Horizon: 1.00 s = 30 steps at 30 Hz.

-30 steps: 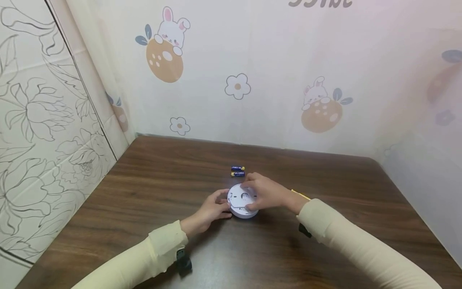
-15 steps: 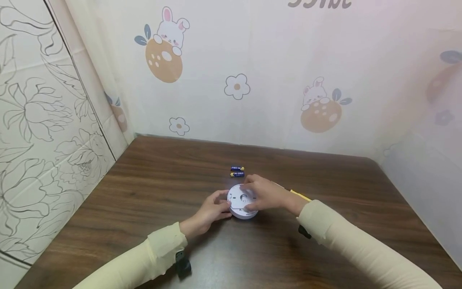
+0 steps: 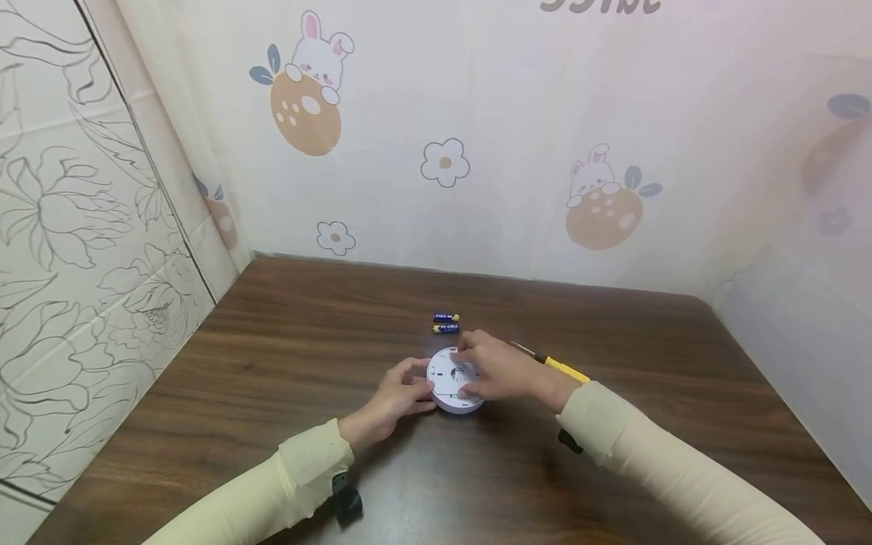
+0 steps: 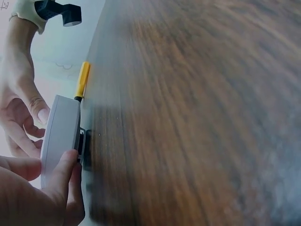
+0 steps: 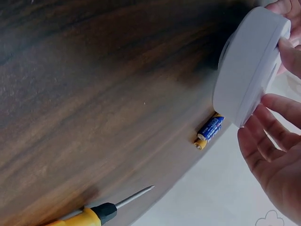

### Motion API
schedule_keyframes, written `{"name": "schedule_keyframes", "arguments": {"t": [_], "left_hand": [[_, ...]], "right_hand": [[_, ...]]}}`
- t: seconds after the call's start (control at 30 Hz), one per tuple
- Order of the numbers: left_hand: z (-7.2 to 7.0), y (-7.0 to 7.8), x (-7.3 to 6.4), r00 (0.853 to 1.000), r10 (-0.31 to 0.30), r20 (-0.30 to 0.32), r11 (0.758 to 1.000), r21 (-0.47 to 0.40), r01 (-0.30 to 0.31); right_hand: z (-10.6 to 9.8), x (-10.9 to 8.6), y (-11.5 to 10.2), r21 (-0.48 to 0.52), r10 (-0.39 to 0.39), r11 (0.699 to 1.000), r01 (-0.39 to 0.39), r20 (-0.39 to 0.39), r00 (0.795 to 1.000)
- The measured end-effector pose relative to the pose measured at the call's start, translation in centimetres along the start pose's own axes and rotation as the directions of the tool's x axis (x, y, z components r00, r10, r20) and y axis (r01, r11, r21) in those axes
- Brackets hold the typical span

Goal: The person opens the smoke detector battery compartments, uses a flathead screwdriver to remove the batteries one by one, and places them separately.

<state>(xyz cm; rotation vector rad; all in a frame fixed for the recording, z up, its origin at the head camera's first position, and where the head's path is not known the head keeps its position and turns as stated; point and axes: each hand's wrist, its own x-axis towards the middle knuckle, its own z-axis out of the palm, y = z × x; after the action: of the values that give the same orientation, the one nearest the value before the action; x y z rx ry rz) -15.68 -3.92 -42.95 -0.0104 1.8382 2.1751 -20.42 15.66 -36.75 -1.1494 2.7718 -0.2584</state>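
A round white smoke detector [image 3: 458, 409] is held just above the table, its flat backing plate [image 3: 446, 384] facing up with slots and a central hole. My left hand [image 3: 393, 393] grips its left rim, thumb on top and fingers at the underside, as the left wrist view shows on the white side wall [image 4: 63, 132]. From the right, my right hand [image 3: 502, 369] has thumb and fingertips bent onto the plate, pinching it against the body. In the right wrist view the plate lies against the detector's body [image 5: 249, 66]. The right hand covers part of the plate.
Two blue-and-yellow batteries [image 3: 446, 328] lie side by side just beyond the detector. A yellow-handled screwdriver [image 3: 565, 370] lies behind the right wrist. The wooden table [image 3: 306, 325] ends at a printed curtain [image 3: 388, 212] at the back.
The backing plate, offset on the body a second ago, has turned and now lies more evenly over it. Both hands keep nearly the same place. More of the screwdriver shows.
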Motion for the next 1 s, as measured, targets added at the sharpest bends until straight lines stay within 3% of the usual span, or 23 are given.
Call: {"name": "schedule_keyframes", "arguments": {"t": [0.17,0.27,0.33,0.43,0.47,0.53,0.7,1.0], "left_hand": [[-0.4,0.2,0.4,0.999,-0.017,0.032,0.999,0.047,0.015],[-1.0,0.6,0.9,0.996,0.040,0.085,0.978,0.203,-0.056],[-1.5,1.0,1.4,0.984,0.112,0.138,0.920,0.361,-0.156],[-2.0,1.6,2.1,0.951,0.211,0.228,0.776,0.553,-0.304],[-2.2,1.8,2.3,0.941,0.218,0.258,0.741,0.584,-0.332],[-2.4,2.0,2.6,0.929,0.208,0.305,0.697,0.620,-0.360],[-2.3,2.1,2.9,0.924,0.178,0.339,0.660,0.655,-0.368],[-2.2,2.2,3.2,0.930,0.172,0.324,0.642,0.680,-0.356]], "right_hand": [[0.2,-0.1,0.1,-0.007,-0.022,1.000,0.022,-0.029,0.999],[0.4,-0.1,0.4,-0.004,-0.048,0.999,0.047,-0.044,0.998],[0.5,-0.2,0.5,0.004,-0.055,0.998,0.055,-0.049,0.997],[0.6,-0.2,0.5,0.021,-0.047,0.999,0.048,-0.050,0.998],[0.7,-0.2,0.5,0.027,-0.041,0.999,0.042,-0.049,0.998],[0.8,-0.2,0.5,0.045,-0.030,0.998,0.032,-0.049,0.998],[1.2,-0.6,1.3,0.115,-0.009,0.993,0.016,-0.062,0.998],[1.7,-3.0,3.2,0.217,0.063,0.975,-0.039,-0.101,0.993]]}}
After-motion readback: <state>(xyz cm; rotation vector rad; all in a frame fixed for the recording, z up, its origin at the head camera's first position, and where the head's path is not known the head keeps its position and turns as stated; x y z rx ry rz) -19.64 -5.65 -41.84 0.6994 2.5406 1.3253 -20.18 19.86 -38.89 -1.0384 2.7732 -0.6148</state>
